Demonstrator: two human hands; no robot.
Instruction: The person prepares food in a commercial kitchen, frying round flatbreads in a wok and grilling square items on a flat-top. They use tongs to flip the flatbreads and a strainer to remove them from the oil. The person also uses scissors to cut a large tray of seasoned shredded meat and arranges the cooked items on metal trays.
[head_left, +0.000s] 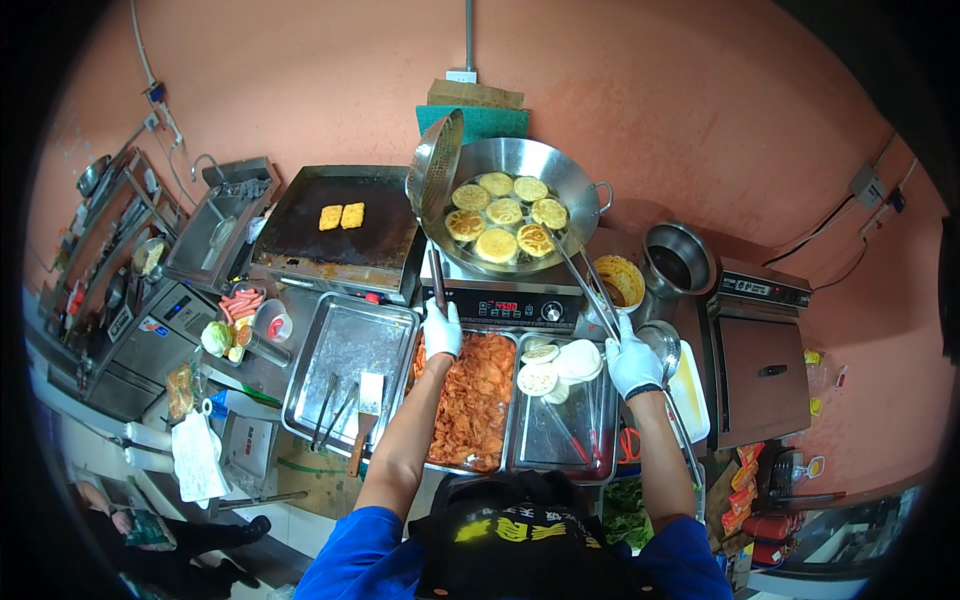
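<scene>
My left hand (442, 332), in a white glove, grips a dark handle (436, 281) that appears to belong to the large perforated metal strainer (435, 169). That strainer stands tilted against the left rim of a steel wok (525, 156). In the wok's oil float several round flatbreads (496, 245), some browned on top. Long metal tongs (589, 289) are held in my right hand (634, 361), also gloved. Their tips are at a browned flatbread (535, 240) near the wok's right front; whether they pinch it is unclear. Beneath the wok is an induction cooker (510, 308) with a lit display.
Two golden patties (352, 216) lie on a flat griddle (292, 199). Before me are a tray (337, 315) with a spatula (367, 409), a tray of red-sauced food pieces (476, 397), and a tray of pale dough rounds (577, 360). A steel pot (679, 259) stands right; a person (150, 532) is lower left.
</scene>
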